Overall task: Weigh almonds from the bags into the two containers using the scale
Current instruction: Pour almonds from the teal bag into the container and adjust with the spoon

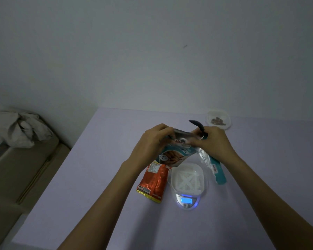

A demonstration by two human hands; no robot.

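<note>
Head view, looking down at a lilac tabletop (79, 195). Both hands were raised over its middle, pinching the top edge of a teal bag (177, 156) btwn them. The left hand (152, 141) was curled round the bag's left corner, the right hand (217, 143) round its right corner. The right hand also held a dark curved utensil (197, 124), its end sticking up & left.

The bag's print sat upside down. Only "...onds" was legible, above a pic of brown nuts; the brand was too blurred to read.

Directly below the bag stood a scale (186, 202), its blue lit display reading "0". A white slotted container (187, 177) sat on it.

An orange bag (154, 183) lay flat just left of the scale, under the left wrist. It had a white small-print panel & a barcode, neither readable.

A teal-and-foil strip (217, 170) ran under the right wrist, right of the scale. Can't tell if it was part of the held bag.

A second container (218, 120) w/ a few almonds (218, 121) inside sat at the far right, apart from the hands.

At far left, a crumpled grey cloth (20, 130) lay on a bed (25, 168).
</note>
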